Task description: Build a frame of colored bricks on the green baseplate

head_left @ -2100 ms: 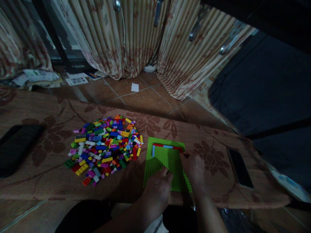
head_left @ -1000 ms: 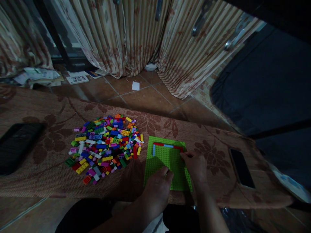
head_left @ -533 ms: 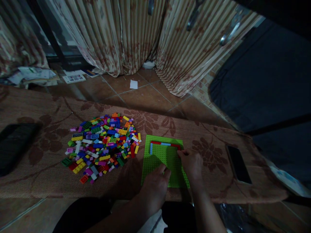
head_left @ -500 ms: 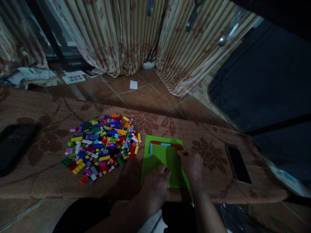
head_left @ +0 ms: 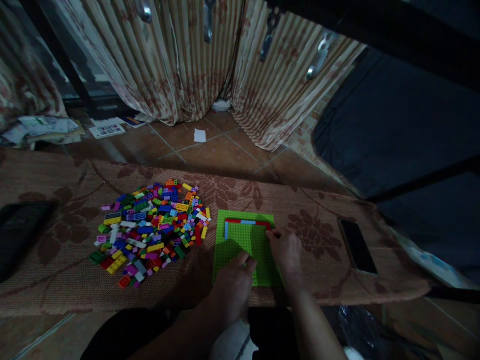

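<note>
A green baseplate (head_left: 240,241) lies on the cloth-covered bench. Along its far edge runs a row of red bricks (head_left: 233,221) and a light blue brick (head_left: 248,222); another blue brick (head_left: 226,230) extends toward me from the left end. My right hand (head_left: 287,250) pinches at the row's right end, its fingertips on a red brick (head_left: 267,226) that they partly cover. My left hand (head_left: 234,280) rests over the near part of the plate with its fingers curled together; anything between them is hidden.
Left of the plate spreads a heap of loose coloured bricks (head_left: 150,232). A phone (head_left: 358,246) lies to the right, and a dark device (head_left: 24,235) at the far left. Beyond the bench are curtains (head_left: 202,75) and a tiled floor with papers (head_left: 107,131).
The whole view has shifted slightly, so everything appears further left. Both hands keep nearly the same places on the plate, and the brick row looks unchanged.
</note>
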Demonstrator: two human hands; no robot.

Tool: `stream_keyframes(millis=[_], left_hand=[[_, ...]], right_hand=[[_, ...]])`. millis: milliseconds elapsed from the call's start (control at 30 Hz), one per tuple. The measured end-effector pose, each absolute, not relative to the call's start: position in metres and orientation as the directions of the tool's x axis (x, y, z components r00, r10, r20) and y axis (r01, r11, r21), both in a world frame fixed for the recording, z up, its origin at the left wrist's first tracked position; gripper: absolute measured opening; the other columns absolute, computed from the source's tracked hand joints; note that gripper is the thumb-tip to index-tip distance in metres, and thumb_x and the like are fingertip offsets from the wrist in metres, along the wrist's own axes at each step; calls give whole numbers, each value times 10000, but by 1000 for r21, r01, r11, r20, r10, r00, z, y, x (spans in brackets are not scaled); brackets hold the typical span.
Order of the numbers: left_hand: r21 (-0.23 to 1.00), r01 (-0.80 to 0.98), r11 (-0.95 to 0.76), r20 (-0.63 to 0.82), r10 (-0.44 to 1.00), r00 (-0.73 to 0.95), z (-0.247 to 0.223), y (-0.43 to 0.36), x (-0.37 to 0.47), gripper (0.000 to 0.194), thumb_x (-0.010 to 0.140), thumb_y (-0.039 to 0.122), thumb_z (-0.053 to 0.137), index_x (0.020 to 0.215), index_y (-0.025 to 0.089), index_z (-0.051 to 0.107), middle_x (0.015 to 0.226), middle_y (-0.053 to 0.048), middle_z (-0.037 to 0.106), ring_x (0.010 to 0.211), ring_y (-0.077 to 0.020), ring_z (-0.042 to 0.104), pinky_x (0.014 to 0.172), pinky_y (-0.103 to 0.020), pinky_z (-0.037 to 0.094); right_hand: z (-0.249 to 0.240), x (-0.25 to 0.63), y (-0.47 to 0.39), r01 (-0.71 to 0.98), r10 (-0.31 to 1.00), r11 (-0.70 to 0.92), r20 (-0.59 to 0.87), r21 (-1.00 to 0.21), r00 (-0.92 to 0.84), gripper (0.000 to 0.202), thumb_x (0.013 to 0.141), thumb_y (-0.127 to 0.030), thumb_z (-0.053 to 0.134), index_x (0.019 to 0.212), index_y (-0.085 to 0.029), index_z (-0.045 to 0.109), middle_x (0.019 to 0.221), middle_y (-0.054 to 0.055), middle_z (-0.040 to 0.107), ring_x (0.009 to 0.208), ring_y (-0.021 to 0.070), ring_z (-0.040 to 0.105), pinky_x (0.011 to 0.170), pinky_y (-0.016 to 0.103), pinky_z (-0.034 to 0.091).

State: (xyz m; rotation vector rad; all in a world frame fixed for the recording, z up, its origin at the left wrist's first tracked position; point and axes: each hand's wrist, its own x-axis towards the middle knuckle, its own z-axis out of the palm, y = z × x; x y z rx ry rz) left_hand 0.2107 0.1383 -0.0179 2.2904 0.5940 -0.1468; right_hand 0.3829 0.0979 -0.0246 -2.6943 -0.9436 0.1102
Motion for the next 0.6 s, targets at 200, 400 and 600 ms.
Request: stream_keyframes(millis=[200,400,600], left_hand=[[647,455,-612,-262,383,886,-17,136,212,350,839,97,395,1147,206,519,1156,-43,531,976,-187,579,834,-324,525],[669,456,-587,-299,349,888,-15,138,211,358,846,125,418,1185,202,503,1201,-62,520,1038,-195,564,923,-332,500],[675,428,-601,-214,396,893,-25,134,209,342,826,132,462,1154,217,508,1172,-42,527,963,-196,587,834,-337,537]], right_hand=[[-23,385,92,587,634,-719,-4,-373,774,251,856,-326,552,845,-176,752,835,99,752,769,214,675,677,286,411],[-26,397,86,414,585,-671,-95,-615,806,236,741,-338,600,805,-171,754,799,89,744,741,218,659,681,307,438],[-31,409,76,44,551,-568,-341,-822,762,316,668,-425,666,798,-141,715,613,18,647,555,153,576,526,266,434]])
